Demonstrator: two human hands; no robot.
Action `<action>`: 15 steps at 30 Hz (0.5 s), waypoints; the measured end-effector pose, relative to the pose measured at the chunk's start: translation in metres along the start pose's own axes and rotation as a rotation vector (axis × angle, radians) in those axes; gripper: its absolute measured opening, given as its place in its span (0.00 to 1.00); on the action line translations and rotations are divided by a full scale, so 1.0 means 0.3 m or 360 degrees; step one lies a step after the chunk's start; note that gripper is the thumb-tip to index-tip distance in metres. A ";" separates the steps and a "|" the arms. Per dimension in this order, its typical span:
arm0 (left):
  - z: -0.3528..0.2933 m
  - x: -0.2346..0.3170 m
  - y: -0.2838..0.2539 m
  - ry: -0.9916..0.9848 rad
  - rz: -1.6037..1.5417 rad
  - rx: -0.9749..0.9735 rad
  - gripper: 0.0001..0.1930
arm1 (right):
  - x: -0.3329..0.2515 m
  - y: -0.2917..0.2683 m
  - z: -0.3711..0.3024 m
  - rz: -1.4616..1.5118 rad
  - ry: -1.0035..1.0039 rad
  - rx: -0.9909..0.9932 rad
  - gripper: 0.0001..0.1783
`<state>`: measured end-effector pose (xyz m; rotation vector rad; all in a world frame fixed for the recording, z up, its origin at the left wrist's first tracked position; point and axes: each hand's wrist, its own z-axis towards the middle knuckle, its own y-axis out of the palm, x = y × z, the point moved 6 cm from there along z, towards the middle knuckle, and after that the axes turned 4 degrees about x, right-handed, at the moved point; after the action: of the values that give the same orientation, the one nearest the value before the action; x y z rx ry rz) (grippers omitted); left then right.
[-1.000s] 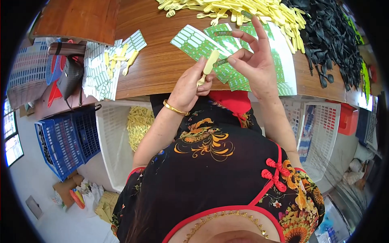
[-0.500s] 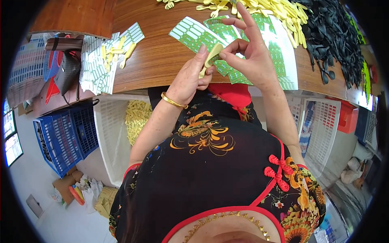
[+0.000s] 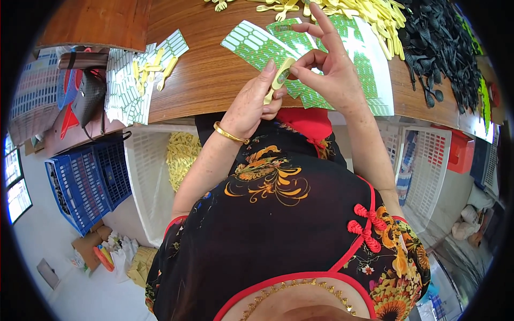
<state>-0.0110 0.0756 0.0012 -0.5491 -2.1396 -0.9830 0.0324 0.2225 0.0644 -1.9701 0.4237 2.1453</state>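
My left hand [image 3: 247, 101] grips a pale yellow plastic utensil [image 3: 271, 91] between thumb and fingers, just past the table's front edge. Its end in the hand is partly hidden, so its full shape cannot be told. On its broad upper part lies a small oval green sticker [image 3: 284, 76]. My right hand [image 3: 336, 75] pinches the sticker's edge with thumb and forefinger, the other fingers raised. Beneath and behind both hands are green-and-white sticker sheets [image 3: 243, 40], some with blank oval places. Another green label [image 3: 284, 28] appears near the raised fingers.
Yellow forks [image 3: 369, 21] are heaped at the far right, beside a pile of black utensils [image 3: 436, 59]. At left, several yellow pieces [image 3: 147, 69] rest on used sticker sheets [image 3: 126, 99]. Below the table stand a white crate [image 3: 143, 176] with yellow pieces and a blue crate [image 3: 80, 184].
The sticker now lies flatter on the yellow utensil, which has turned slightly to show its face. Both hands stay in nearly the same place.
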 end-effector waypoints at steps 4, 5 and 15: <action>-0.001 -0.001 0.007 -0.0001 -0.0013 -0.0004 0.25 | 0.012 -0.005 0.000 0.0052 0.0020 -0.0006 0.55; -0.002 -0.004 0.008 -0.0002 -0.0016 0.0002 0.25 | 0.018 -0.007 -0.002 0.0050 0.0024 -0.0003 0.55; -0.005 -0.014 0.011 0.0087 0.0174 -0.0075 0.17 | 0.055 -0.015 -0.002 -0.0212 -0.0282 0.0057 0.55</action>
<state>-0.0055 0.0762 0.0003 -0.6481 -2.0207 -0.9785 0.0329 0.2256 0.0476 -1.7191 0.2909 2.1879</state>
